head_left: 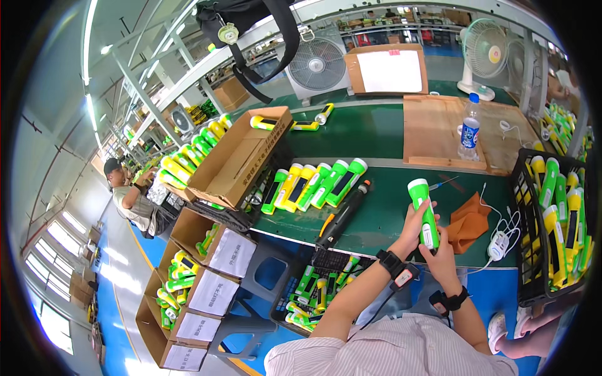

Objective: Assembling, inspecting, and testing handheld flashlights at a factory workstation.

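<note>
Green desk (376, 135): a green torch (425, 213) is clamped upright by left hand (415, 229) and right hand (443, 257); it is best kept steady, clear of the orange cloth (469, 222) at 3 o'clock.

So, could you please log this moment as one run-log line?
left hand: grips green flashlight | right hand: holds its lower end | flashlight: upright above green bench | nearby: orange cloth, black crate of flashlights

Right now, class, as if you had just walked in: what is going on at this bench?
A person at a green workbench holds a green flashlight upright in both hands, the left hand around its middle and the right hand at its base. A row of finished flashlights lies to the left beside a black power screwdriver. A black crate of flashlights stands to the right.
</note>
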### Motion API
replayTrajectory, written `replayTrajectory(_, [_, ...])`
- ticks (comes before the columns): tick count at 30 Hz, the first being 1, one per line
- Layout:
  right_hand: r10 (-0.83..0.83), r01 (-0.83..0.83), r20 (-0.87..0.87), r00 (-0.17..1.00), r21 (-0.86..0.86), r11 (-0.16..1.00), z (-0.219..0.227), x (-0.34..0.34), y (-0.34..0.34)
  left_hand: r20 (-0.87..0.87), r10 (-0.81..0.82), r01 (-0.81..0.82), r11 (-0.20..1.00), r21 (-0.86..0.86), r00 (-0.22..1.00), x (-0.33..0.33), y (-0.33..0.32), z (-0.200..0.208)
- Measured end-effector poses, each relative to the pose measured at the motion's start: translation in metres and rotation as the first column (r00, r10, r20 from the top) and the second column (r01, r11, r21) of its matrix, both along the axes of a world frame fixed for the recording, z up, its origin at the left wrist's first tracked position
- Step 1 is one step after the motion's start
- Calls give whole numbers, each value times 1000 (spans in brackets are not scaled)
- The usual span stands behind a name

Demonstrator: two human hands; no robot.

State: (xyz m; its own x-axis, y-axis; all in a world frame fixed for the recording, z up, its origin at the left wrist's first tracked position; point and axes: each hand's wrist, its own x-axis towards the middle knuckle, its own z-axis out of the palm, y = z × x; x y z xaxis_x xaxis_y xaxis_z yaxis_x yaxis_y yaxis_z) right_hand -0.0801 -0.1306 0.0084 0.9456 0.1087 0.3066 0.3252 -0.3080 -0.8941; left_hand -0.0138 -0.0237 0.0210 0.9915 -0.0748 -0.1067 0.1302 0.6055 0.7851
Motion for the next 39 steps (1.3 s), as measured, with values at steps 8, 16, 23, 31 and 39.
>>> replayTrajectory(8, [-30, 193, 272, 962, -597, 779, 21, -1, -3, -22, 22, -14, 953, 303, 1000, 11, -2, -18])
replayTrajectory(16, [2, 108, 235, 972, -456, 883, 26, 15, 5, 32, 32, -42, 921, 388, 999, 18, 2, -31])
replayTrajectory(23, [13, 90, 219, 976, -456, 885, 25, 22, 5, -24, -23, 29, 950, 312, 999, 21, 5, -27])
replayTrajectory(31, [14, 90, 214, 977, -471, 877, 26, 14, 11, -111, -59, 78, 981, 177, 992, 15, 11, -26])
replayTrajectory(39, [83, -55, 71, 994, -322, 945, 42, -3, -1, -39, 10, 5, 932, 363, 999, 20, 2, -19])
